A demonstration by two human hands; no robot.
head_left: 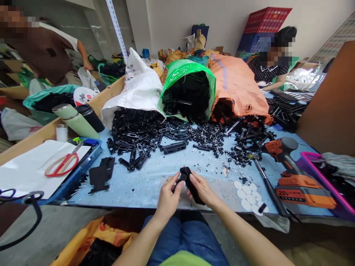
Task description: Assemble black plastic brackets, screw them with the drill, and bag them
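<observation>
Near the front edge of the blue worktop [133, 195], both my hands are closed around a black plastic part [195, 190]. It has a rounded, joint-like end at the top and a longer flat body slanting down to the right. My left hand [169, 194] pinches the rounded end between thumb and fingers. Along the longer body, my right hand [203, 188] grips from the right side, hiding some of it. Loose black link pieces [135, 157] and a heap of black screw knobs [208, 136] lie beyond my hands. White round discs [246, 194] are spread to the right.
An orange cordless drill [305, 192] and a hammer [266, 181] lie at right beside a pink basket [324, 188]. Green, white and orange sacks [238, 85] stand behind. Red scissors [62, 164] rest on paper at left, near a green flask [74, 120]. Two people work farther back.
</observation>
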